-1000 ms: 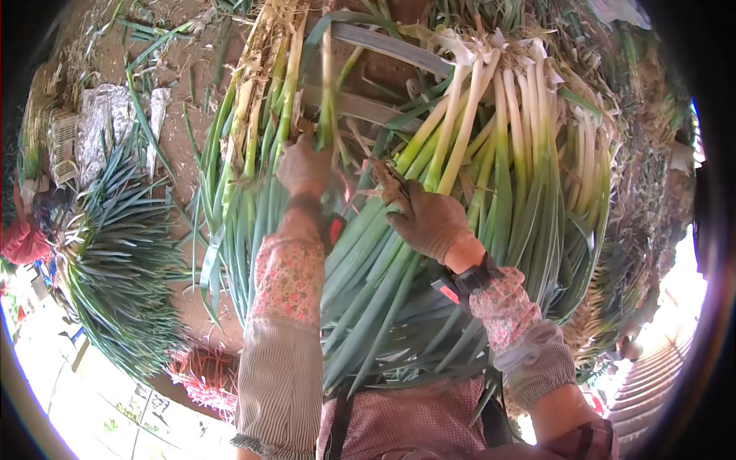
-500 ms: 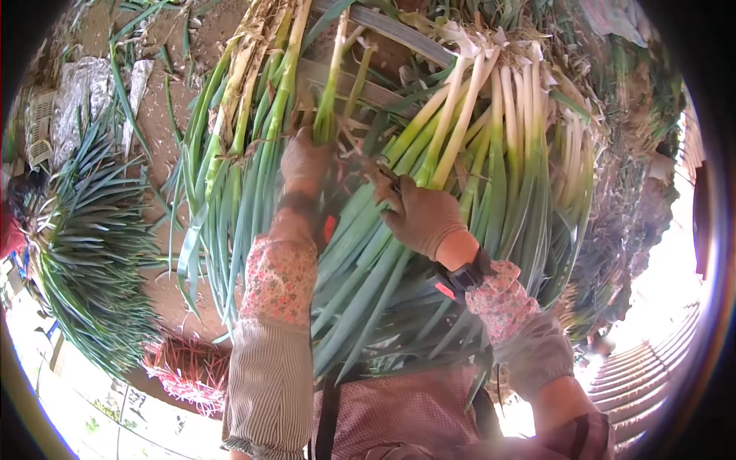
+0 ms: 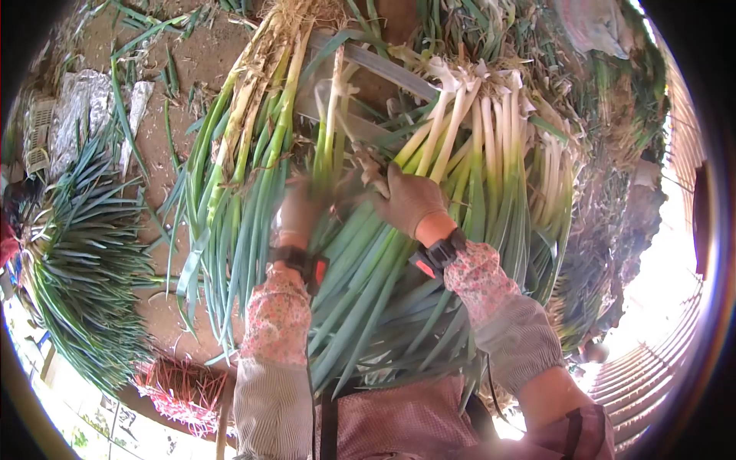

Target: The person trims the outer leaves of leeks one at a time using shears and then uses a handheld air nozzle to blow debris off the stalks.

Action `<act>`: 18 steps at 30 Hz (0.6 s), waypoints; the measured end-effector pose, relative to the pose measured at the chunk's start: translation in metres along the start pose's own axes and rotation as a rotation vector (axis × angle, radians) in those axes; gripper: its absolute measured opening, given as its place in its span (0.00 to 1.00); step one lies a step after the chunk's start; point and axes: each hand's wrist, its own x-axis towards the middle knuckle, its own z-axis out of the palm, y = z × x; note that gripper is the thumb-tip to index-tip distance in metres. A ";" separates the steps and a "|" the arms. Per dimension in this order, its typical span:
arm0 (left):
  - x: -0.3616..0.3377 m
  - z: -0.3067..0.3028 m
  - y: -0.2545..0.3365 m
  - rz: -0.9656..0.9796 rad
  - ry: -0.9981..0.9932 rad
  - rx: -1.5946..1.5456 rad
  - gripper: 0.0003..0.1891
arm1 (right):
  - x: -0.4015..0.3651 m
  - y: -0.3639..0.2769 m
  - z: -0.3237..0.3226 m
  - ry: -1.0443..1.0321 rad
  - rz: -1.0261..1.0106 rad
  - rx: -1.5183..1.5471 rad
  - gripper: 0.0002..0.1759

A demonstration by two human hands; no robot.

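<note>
Long green onions with white root ends lie in piles in front of me. My left hand (image 3: 301, 208), gloved and smeared by motion, is at the lower part of a few upright stalks (image 3: 330, 126); its fingers cannot be made out. My right hand (image 3: 410, 201), in a brown glove, has its fingers curled at the left edge of the right-hand onion pile (image 3: 498, 153), touching a dry, brownish stem piece (image 3: 368, 167). Left of my hands hangs another bunch (image 3: 261, 153) with yellowed outer leaves.
A large bundle of green onions (image 3: 88, 261) lies at the far left, beside crumpled plastic sheeting (image 3: 83, 103). Red and pink ties (image 3: 180, 391) are at the lower left. A metal bar (image 3: 387, 67) runs behind the onions. Cut leaves litter the ground.
My left hand has moved down a little along the stalks and blurred. My right hand has shifted slightly left and up. The view has tilted a little, shifting the piles.
</note>
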 end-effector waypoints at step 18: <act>-0.051 0.049 -0.056 0.110 0.141 -0.030 0.20 | 0.067 0.012 -0.031 0.037 -0.005 -0.039 0.29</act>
